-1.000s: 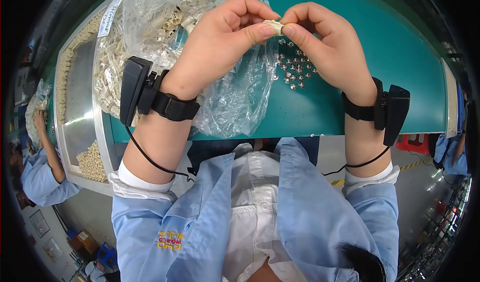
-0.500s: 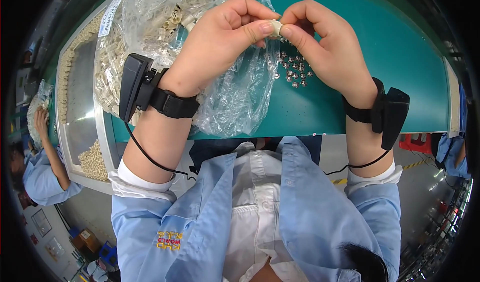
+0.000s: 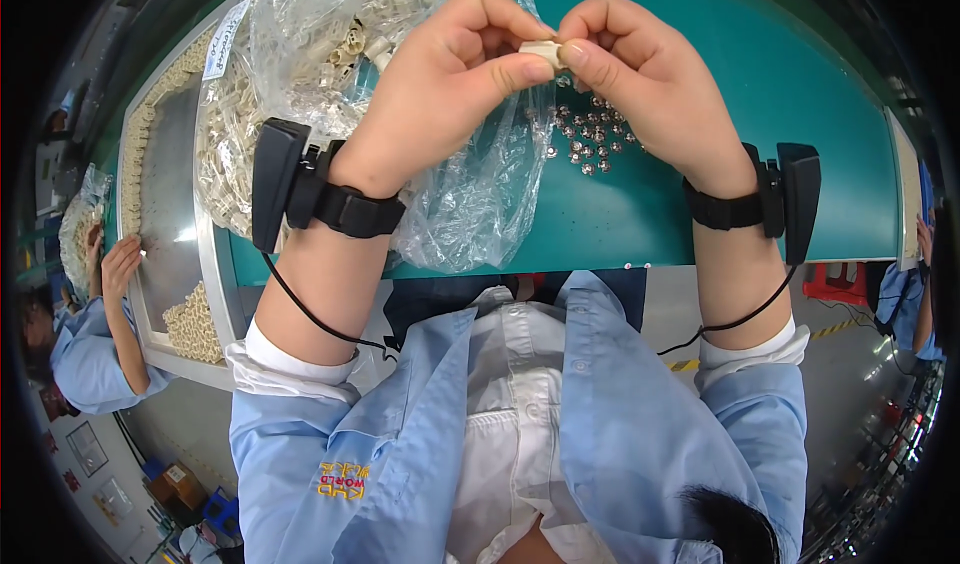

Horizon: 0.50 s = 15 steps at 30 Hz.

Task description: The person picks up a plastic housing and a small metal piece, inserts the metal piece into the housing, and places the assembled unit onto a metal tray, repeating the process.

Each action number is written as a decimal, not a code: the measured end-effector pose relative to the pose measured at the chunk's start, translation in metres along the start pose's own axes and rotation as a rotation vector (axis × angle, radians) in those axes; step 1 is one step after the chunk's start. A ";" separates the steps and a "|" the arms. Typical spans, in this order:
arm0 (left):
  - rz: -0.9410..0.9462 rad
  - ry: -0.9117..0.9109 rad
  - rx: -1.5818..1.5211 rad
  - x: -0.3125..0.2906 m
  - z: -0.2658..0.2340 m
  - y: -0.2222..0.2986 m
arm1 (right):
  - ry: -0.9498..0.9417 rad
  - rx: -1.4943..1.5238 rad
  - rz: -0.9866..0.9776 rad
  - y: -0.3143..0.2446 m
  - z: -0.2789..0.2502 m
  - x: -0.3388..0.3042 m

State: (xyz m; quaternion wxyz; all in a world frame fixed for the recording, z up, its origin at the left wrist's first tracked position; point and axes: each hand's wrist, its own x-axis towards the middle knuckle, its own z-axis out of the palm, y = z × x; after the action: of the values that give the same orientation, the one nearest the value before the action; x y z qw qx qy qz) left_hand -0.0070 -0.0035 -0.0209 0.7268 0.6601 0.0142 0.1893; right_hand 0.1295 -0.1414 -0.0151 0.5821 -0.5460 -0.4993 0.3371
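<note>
Co-worker's hand (image 3: 121, 264) shifted to tray (image 3: 172, 209), left fingers (image 3: 518, 71) and right fingers (image 3: 596, 64) pinched on cream part (image 3: 540, 52), right end apparently hidden.

The left hand (image 3: 450, 79) is pinching a small cream piece (image 3: 541, 53) above the green tabletop (image 3: 760, 124), and the right hand (image 3: 655, 84) is gripping its right end. Shiny metal parts (image 3: 590, 136) are lying scattered below the hands. A clear plastic bag (image 3: 470, 219) is spreading beneath the left hand, with many cream fittings (image 3: 225, 154) filling it. Farther left, a metal-framed tray (image 3: 212, 279) is holding small cream parts (image 3: 192, 326) along its far-left side and near corner, where a co-worker's hand (image 3: 122, 262) is hovering at or on the rim.
</note>
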 end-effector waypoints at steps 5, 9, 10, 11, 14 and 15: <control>0.032 -0.075 -0.027 -0.003 0.000 0.011 | 0.029 0.112 -0.014 -0.005 -0.001 -0.001; 0.103 -0.168 -0.120 -0.003 0.003 0.018 | 0.127 0.080 -0.102 0.001 -0.007 0.004; 0.128 -0.192 -0.053 -0.001 0.000 0.019 | 0.164 0.047 -0.137 0.002 -0.009 0.006; 0.149 -0.208 0.010 -0.003 -0.003 0.019 | 0.171 0.048 -0.141 0.004 -0.010 0.006; 0.193 -0.226 0.017 0.001 -0.004 0.014 | 0.294 -0.131 -0.141 0.006 -0.012 0.009; 0.215 -0.220 -0.044 0.004 -0.002 0.012 | 0.299 -0.132 -0.149 0.005 -0.014 0.010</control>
State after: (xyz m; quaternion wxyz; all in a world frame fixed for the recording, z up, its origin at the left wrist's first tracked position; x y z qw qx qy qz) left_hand -0.0068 0.0006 -0.0088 0.7137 0.6585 -0.1405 0.1928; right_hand 0.1463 -0.1353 -0.0168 0.6360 -0.5887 -0.4674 0.1745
